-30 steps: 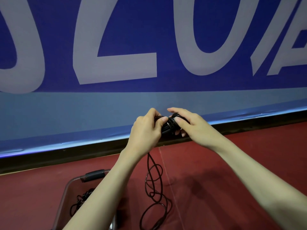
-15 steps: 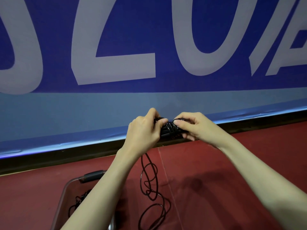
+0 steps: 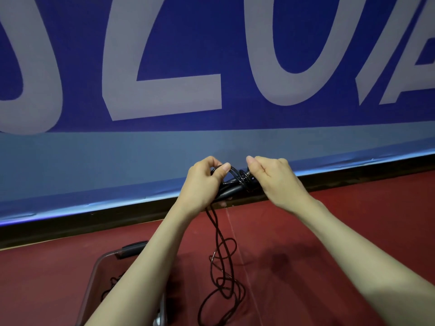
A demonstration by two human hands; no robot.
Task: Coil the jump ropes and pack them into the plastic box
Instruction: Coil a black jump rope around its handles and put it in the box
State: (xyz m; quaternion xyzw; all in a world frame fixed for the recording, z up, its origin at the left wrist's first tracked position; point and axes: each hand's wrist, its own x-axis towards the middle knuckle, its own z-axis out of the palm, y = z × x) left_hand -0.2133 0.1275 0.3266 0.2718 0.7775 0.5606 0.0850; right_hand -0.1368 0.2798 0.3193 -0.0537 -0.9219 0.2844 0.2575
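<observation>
Right hand has pulled a wrap tight round the rope; left hand grips handles. Wrapping underway, approx. half still dangling; box waits.

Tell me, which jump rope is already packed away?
The black rope lying inside the clear plastic box at lower left. The other jump rope is held in both hands, its loose end dangling to the red floor.

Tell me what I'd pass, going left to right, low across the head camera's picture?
plastic box → loose hanging loops of the black jump rope. Higher up: left hand → wound rope bundle → right hand.
</observation>
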